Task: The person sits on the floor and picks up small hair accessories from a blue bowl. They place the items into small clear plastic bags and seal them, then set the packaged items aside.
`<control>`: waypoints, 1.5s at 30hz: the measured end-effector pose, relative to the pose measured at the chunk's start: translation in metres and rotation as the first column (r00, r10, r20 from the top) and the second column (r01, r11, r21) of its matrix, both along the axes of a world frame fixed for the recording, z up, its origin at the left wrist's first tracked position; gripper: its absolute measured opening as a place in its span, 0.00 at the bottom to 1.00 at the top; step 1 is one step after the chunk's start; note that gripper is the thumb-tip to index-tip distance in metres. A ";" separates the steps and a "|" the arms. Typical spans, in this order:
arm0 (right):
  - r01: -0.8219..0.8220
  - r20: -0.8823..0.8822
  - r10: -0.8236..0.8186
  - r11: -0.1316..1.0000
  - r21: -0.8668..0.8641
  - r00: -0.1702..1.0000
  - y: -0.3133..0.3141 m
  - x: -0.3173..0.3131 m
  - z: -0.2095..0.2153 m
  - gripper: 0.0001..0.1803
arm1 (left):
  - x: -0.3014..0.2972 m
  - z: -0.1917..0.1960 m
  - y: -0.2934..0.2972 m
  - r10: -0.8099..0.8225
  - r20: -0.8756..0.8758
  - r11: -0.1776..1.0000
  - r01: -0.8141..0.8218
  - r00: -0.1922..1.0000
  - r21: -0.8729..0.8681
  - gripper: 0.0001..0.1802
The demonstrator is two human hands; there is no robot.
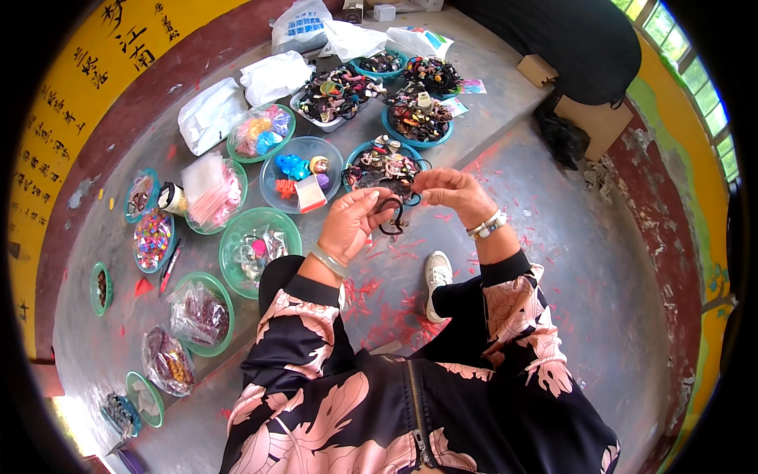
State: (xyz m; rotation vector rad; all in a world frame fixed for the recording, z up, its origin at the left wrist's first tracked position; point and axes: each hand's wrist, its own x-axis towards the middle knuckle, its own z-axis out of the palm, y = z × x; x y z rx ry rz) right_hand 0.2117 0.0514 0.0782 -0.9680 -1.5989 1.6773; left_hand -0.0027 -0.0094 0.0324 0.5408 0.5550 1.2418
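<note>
My left hand [350, 226] pinches a black hair tie [392, 218], its loop hanging between my two hands. To the right, my right hand [460, 196] has its thumb and fingertips drawn together near the tie; whatever they hold is too small to make out. Just beyond my fingers a blue basin [361, 150] holds many dark and pink hair ties, partly hidden by my hands. Behind it stands another blue basin [428, 146] of dark hair ties. A clear bowl [272, 175] left of my left hand contains blue, orange and purple bundles and a small box.
Green basins with bagged small items [260, 246] and pale pink packets [215, 193] stand on the grey ledge at left. White plastic bags [212, 115] lie behind them. Colourful beads [153, 237] fill a smaller basin. My shoe [437, 284] rests on the floor among red scraps.
</note>
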 end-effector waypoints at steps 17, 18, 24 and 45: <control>0.222 -0.061 -0.225 0.974 -0.049 0.973 -0.023 -0.037 -0.012 0.05 | 0.009 0.001 0.000 0.048 -0.037 0.999 -0.048 0.998 0.006 0.10; 0.222 -0.070 -0.225 0.974 -0.047 0.972 -0.023 -0.036 -0.012 0.05 | 0.009 0.000 0.000 0.049 -0.063 0.999 -0.050 0.997 -0.007 0.10; 0.226 -0.022 -0.225 0.973 0.051 0.974 -0.023 -0.037 -0.016 0.06 | 0.007 0.003 0.000 0.033 -0.104 0.999 -0.037 0.994 -0.037 0.10; 0.102 -0.095 -0.106 0.994 -0.046 0.990 -0.021 -0.035 -0.010 0.12 | 0.003 0.013 -0.007 0.050 -0.156 0.998 -0.045 0.986 0.034 0.12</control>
